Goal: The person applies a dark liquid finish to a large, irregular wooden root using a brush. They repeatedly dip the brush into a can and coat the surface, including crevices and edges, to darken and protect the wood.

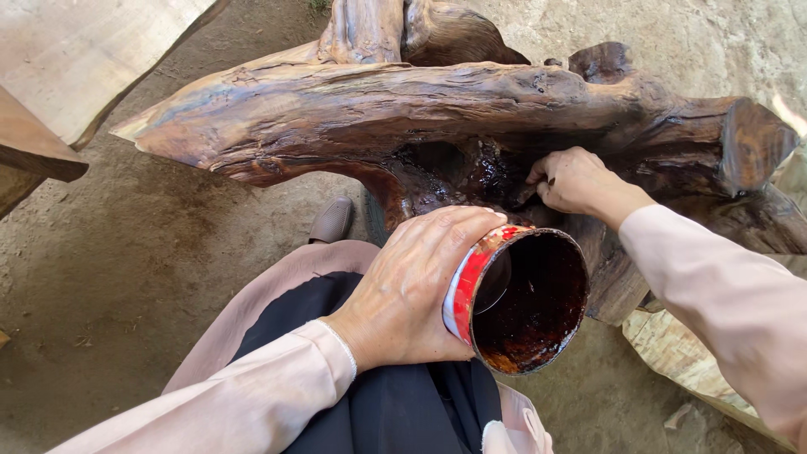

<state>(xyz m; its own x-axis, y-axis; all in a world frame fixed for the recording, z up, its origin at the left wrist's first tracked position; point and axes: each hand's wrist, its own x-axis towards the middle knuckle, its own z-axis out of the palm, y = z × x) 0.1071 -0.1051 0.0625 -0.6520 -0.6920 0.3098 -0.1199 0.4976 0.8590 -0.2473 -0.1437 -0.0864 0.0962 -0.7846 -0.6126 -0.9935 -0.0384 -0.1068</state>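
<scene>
Left hand [412, 290] grips a tilted red tin [517, 298] of dark varnish; right hand [572, 181], fingers curled closed, rubs it into the gnarled root [378, 109].

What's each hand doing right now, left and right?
Left hand: closed around a red tin can with dark liquid inside.
Right hand: fingers curled, pressed into a glossy hollow of the carved wood root; what it holds cannot be told.
</scene>
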